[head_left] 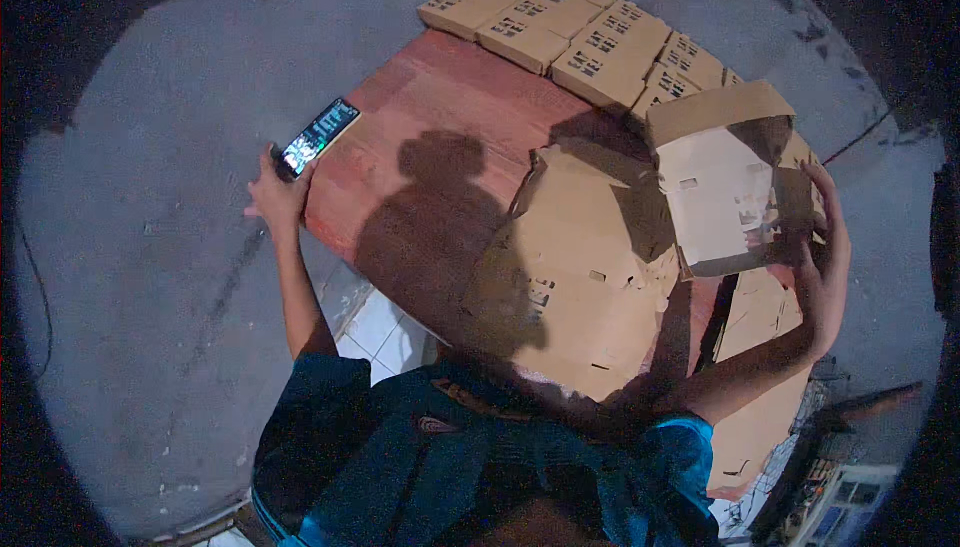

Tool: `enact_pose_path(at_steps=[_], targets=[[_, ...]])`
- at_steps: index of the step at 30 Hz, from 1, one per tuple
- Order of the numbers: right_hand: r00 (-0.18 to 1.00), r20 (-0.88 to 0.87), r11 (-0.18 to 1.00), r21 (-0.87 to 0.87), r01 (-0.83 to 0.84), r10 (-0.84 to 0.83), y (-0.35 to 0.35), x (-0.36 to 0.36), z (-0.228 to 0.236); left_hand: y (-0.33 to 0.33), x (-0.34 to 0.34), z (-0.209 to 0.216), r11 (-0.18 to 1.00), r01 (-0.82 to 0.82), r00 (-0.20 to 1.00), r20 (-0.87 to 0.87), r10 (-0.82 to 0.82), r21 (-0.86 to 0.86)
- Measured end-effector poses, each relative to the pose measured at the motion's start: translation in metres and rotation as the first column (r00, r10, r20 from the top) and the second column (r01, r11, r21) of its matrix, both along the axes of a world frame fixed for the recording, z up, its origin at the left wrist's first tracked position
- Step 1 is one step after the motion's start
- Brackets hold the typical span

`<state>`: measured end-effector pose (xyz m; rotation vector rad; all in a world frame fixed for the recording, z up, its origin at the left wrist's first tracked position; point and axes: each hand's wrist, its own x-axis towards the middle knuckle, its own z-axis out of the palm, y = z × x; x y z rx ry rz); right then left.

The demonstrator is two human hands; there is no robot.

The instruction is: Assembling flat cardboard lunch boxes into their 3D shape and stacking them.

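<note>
On the left, my left hand [280,195] is closed around the lower end of a smartphone [322,137] with a lit screen, over the table's left edge. To the right, my right hand [828,247] grips the right side of a partly folded cardboard box [715,192]. Its inside is white and one brown flap stands raised at the far side; some of my fingers are hidden by it. Before me lies an unfolded brown cardboard blank [590,297] with slots and creased flaps, partly in my shadow, next to the box.
Several closed brown boxes [520,22] with dark print lie in rows along the far end of the reddish table [420,97]. More flat cardboard [755,427] lies at the near right. White floor tiles [385,332] show below the table's left edge; a cluttered rack [840,497] stands lower right.
</note>
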<state>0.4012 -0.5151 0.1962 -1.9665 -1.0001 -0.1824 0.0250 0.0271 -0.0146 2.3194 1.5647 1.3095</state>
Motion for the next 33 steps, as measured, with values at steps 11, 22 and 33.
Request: enact_pose_path(at_steps=[11, 22, 33], targets=[[0.998, -0.04, 0.999, 0.033, 0.039, -0.037, -0.005, -0.004, 0.003, 0.013, 0.052, 0.053, 0.993, 0.073, 0.838, -0.534, -0.111, -0.091], [0.998, -0.006, 0.998, -0.001, 0.067, -0.067, -0.017, 0.001, 0.003, 0.004, 0.029, 0.042, 0.997, 0.009, 0.872, -0.487, -0.048, -0.081], [0.997, -0.081, 0.999, 0.051, -0.016, 0.02, -0.017, 0.007, -0.002, 0.006, -0.033, -0.011, 0.994, -0.101, 0.926, -0.368, 0.078, -0.044]])
